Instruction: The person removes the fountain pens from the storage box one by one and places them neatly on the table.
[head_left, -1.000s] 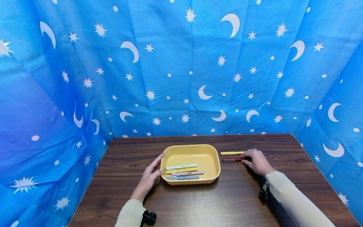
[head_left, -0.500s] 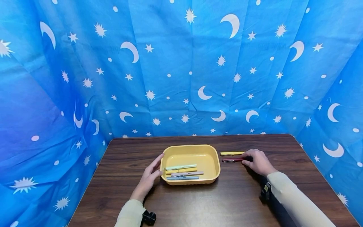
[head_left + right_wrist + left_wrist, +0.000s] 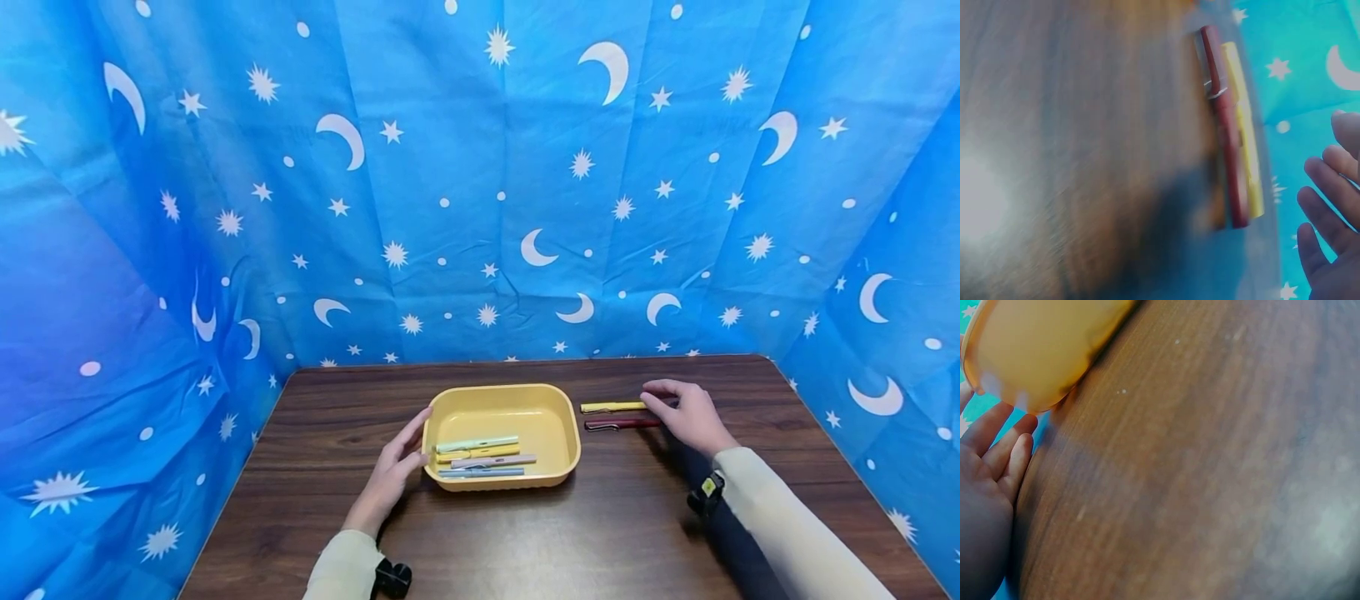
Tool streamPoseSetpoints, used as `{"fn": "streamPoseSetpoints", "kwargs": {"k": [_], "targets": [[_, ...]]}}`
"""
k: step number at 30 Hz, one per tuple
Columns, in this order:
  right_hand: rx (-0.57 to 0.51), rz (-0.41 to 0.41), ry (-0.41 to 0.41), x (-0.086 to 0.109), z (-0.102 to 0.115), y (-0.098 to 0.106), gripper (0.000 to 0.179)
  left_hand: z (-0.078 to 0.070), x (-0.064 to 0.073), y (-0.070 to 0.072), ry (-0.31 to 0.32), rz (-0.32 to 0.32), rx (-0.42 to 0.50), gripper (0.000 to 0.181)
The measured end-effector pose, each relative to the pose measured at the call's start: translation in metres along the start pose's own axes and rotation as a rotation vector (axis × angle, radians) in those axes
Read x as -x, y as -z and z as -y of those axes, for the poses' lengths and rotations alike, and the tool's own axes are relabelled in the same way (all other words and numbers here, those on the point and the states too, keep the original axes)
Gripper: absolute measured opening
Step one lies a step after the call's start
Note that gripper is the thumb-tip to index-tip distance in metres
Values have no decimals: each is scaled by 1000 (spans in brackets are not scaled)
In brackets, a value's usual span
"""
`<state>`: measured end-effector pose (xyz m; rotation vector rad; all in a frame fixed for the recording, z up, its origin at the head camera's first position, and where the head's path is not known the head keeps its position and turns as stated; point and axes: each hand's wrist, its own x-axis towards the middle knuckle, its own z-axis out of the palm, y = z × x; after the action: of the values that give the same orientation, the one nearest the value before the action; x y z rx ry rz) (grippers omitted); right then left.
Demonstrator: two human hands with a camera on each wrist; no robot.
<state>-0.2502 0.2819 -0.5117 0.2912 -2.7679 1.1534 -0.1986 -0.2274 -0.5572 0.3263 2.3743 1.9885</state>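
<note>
A yellow tray point(image 3: 551, 475) sits mid-table with several pens lying side by side in its left part: a mint pen point(image 3: 477, 443), a yellow one, a pinkish one and a blue-grey pen point(image 3: 482, 473). My left hand point(image 3: 386, 482) rests against the tray's left end, fingers fairly straight, fingertips right at its wall in the left wrist view. To the tray's right lie a yellow pen point(image 3: 611, 407) and a dark red pen point(image 3: 1229, 137), roughly parallel. Over their right ends is my right hand point(image 3: 692, 417), fingers extended and apart, holding nothing; it overlaps the yellow pen's end.
The dark wooden table point(image 3: 495, 550) ends at the back against a blue curtain point(image 3: 465, 167) with white moons and stars, which also hangs at both sides. A black wrist camera point(image 3: 392, 577) sits at the left sleeve, another point(image 3: 705, 496) at the right.
My right hand has let go of the dark red pen, lifted a little and spread its fingers. More of the red pen shows now. The left hand and tray keep their places.
</note>
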Motion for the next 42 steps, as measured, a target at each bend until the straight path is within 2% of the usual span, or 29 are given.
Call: {"fn": "streamPoseSetpoints", "kwargs": {"k": [4, 9, 24, 31, 42], "targets": [[-68, -1, -29, -3, 11, 4, 49, 1, 1, 0, -5, 0, 3, 75], [-126, -4, -15, -8, 30, 3, 49, 2, 2, 1, -9, -2, 2, 76], [-195, 39, 39, -24, 85, -13, 51, 3, 2, 2, 16, -10, -21, 75], [-229, 55, 98, -35, 107, -25, 49, 2, 0, 2, 15, -5, -20, 75], [-276, 161, 146, -43, 150, -47, 47, 2, 0, 1, -12, 5, 1, 75]]}}
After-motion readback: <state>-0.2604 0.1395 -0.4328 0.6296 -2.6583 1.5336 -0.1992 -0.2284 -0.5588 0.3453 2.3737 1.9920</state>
